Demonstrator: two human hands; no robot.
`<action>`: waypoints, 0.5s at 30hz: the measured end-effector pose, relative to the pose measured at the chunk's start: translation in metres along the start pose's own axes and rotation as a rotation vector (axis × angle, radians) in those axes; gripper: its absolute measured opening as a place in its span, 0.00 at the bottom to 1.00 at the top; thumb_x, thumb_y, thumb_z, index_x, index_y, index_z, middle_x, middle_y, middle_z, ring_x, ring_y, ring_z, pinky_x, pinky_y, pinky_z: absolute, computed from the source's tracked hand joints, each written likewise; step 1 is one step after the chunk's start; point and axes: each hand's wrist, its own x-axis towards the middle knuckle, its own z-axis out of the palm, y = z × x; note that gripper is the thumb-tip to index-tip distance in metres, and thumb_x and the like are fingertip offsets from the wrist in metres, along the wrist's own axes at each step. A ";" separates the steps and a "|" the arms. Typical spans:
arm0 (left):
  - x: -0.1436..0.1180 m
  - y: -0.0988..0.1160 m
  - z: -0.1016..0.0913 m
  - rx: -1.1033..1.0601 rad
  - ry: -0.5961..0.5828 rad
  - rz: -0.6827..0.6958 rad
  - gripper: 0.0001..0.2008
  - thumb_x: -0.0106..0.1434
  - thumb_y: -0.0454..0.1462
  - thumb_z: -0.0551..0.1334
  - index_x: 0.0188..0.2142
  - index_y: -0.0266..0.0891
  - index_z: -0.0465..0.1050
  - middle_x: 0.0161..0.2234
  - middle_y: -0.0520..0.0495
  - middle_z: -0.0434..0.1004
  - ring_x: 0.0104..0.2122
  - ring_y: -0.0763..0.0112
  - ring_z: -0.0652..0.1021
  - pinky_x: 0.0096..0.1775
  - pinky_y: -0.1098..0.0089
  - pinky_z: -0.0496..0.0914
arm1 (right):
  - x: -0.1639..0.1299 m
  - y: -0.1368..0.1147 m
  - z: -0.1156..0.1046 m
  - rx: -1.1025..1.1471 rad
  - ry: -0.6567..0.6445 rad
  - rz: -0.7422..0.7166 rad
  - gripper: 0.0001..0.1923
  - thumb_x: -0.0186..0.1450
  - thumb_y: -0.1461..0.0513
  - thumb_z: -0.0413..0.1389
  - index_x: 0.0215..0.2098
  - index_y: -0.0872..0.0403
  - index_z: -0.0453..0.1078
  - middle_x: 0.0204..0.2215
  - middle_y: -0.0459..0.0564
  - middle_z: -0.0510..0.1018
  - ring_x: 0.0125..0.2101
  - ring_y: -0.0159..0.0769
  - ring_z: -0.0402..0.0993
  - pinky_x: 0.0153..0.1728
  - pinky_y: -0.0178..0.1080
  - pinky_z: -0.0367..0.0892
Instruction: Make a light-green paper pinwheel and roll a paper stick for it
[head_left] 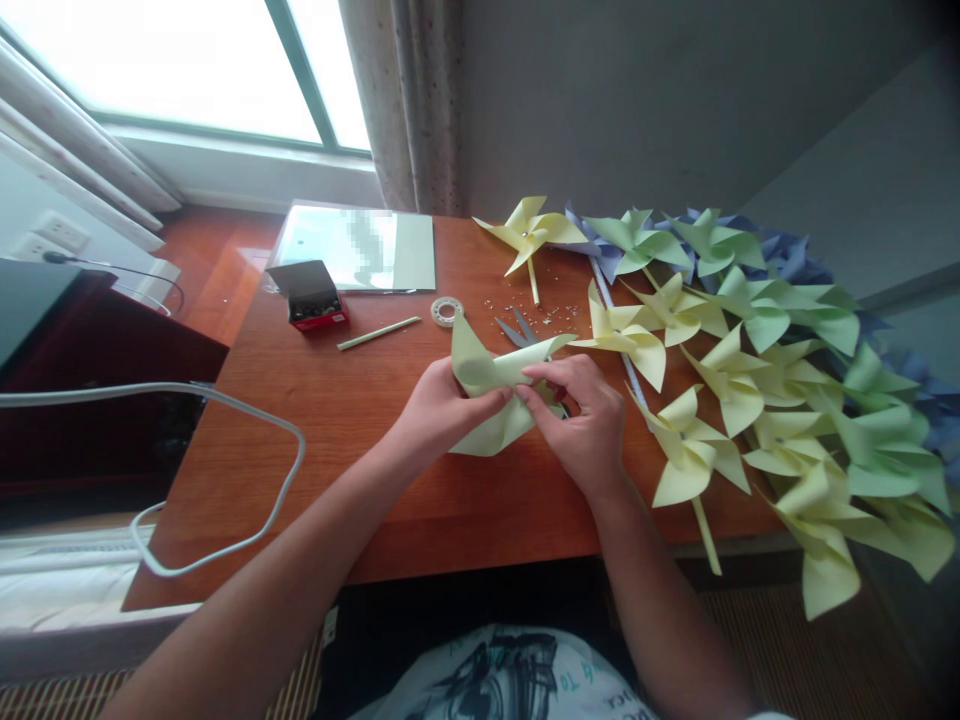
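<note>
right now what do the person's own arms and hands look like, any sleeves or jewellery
Both forearms are bare with no sleeves in view. The left hand and right hand wear no gloves, and no rings, watch or bracelet show. Low in the picture is a white shirt with a dark printed graphic.

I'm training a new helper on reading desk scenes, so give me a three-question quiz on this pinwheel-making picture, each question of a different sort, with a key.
1. True or false: both the left hand and the right hand grip the pale yellow folded paper.
2. Multiple choice: what lies on the wooden table just beyond the paper? A) a stapler B) a tape roll C) a cup
3. Fill in: the heap of finished pinwheels lies on the person's ____ side.

Key: 1 true; 2 B; 3 right.
</note>
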 end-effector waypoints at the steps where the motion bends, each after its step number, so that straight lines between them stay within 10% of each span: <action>1: 0.000 -0.001 0.000 0.007 0.011 0.005 0.19 0.47 0.42 0.78 0.37 0.35 0.80 0.32 0.47 0.83 0.32 0.62 0.80 0.35 0.69 0.72 | 0.000 0.000 0.000 0.004 -0.002 0.001 0.07 0.67 0.64 0.62 0.42 0.47 0.77 0.32 0.47 0.81 0.34 0.40 0.76 0.36 0.43 0.74; 15: 0.004 -0.006 -0.004 0.025 0.167 0.060 0.15 0.49 0.41 0.76 0.32 0.34 0.78 0.29 0.48 0.81 0.29 0.67 0.77 0.32 0.71 0.70 | -0.001 -0.006 0.002 0.000 -0.015 -0.001 0.04 0.68 0.64 0.59 0.38 0.50 0.77 0.30 0.48 0.78 0.28 0.36 0.73 0.30 0.39 0.70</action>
